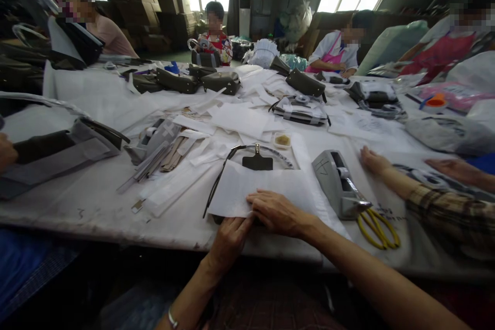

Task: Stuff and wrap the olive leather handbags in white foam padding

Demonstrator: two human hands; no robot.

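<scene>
A white wrapping sheet (232, 185) lies over a dark handbag in front of me. Past the sheet's far edge show a dark flap with a metal clasp (257, 162), a thin dark strap (216, 178) and a handle wrapped in clear plastic (284, 155). My left hand (231, 240) pinches the sheet's near edge, its fingers close together. My right hand (276, 211) lies on the sheet with fingers stretched out, their tips by my left fingertips. Most of the bag is hidden under the sheet.
To the right are a grey tape dispenser (334, 185) and yellow-handled scissors (379, 229), near a co-worker's hands (375, 162). Paper strips (174, 152) and another dispenser (157, 139) lie left. A small dish (282, 140) sits beyond the bag. Several people work around the table.
</scene>
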